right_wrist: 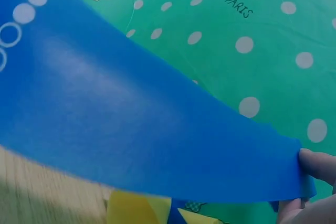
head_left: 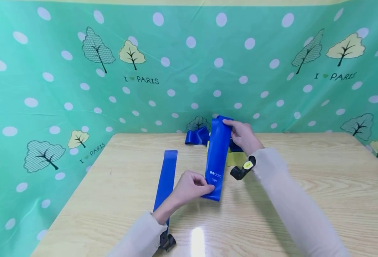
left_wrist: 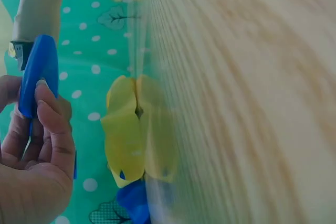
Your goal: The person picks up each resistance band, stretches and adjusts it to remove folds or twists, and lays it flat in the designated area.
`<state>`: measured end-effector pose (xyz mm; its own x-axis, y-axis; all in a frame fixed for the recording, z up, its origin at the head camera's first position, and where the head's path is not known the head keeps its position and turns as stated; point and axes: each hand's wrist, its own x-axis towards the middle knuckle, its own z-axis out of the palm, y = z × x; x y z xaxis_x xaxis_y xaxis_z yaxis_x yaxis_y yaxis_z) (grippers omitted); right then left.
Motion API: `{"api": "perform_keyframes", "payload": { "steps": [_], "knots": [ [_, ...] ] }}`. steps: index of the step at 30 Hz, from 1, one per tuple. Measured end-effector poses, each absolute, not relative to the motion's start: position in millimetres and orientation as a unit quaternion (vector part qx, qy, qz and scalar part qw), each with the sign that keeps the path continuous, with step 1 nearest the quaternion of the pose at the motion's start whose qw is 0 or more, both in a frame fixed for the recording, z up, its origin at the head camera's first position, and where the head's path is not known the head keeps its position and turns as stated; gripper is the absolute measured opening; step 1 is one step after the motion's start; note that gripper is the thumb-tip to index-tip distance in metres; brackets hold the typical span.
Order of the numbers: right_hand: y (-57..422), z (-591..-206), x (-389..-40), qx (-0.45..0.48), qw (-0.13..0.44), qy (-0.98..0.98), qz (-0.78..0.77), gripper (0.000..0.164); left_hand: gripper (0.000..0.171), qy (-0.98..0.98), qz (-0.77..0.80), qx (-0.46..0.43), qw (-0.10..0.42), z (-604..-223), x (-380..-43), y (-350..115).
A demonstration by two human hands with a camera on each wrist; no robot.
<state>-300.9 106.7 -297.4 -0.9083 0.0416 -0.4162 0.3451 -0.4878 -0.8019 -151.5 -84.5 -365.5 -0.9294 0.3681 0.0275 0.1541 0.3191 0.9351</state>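
A blue resistance band (head_left: 217, 150), printed "Light" with a row of dots, is held up lengthwise above the table. At its lower end, my left hand (head_left: 191, 185) pinches the band between thumb and fingers. The top end is pinched by my right hand (head_left: 243, 135). In the right wrist view the band (right_wrist: 131, 114) stretches flat across, its far edge between thumb and fingers of the right hand (right_wrist: 315, 187). The left wrist view shows the band (left_wrist: 41, 74) edge-on in the left hand (left_wrist: 44, 156).
Another blue band (head_left: 166, 178) lies flat on the wooden table (head_left: 112, 200), partly behind my left forearm. Toward the back, a yellow band (head_left: 237, 158) and a looped blue band (head_left: 197, 136) sit near the green patterned cloth (head_left: 189, 71).
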Motion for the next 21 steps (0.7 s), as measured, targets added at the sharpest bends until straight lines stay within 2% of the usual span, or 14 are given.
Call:
{"api": "perform_keyframes", "payload": {
  "steps": [5, 7, 10, 12, 17, 21],
  "knots": [
    [108, -300, -303, 0.199, 0.099, 0.494, -0.841, 0.046, 0.028, 0.813, 0.546, 0.164, 0.117, -365, -144, -88],
    [108, -301, -305, 0.203, 0.097, 0.500, -0.836, 0.032, 0.030, 0.815, 0.542, 0.163, 0.126, -365, -140, -89],
    [109, -301, -305, 0.198, 0.096, 0.516, -0.828, 0.022, 0.032, 0.818, 0.538, 0.154, 0.132, -367, -134, -90],
    [108, -302, -305, 0.194, 0.095, 0.529, -0.820, 0.022, 0.034, 0.821, 0.536, 0.143, 0.134, -368, -131, -91],
    [104, -304, -305, 0.160, 0.093, 0.573, -0.798, 0.050, 0.037, 0.820, 0.544, 0.120, 0.133, -368, -123, -92],
    [105, -306, -304, 0.149, 0.086, 0.613, -0.771, 0.053, 0.037, 0.815, 0.551, 0.117, 0.132, -368, -114, -94]
  ]
}}
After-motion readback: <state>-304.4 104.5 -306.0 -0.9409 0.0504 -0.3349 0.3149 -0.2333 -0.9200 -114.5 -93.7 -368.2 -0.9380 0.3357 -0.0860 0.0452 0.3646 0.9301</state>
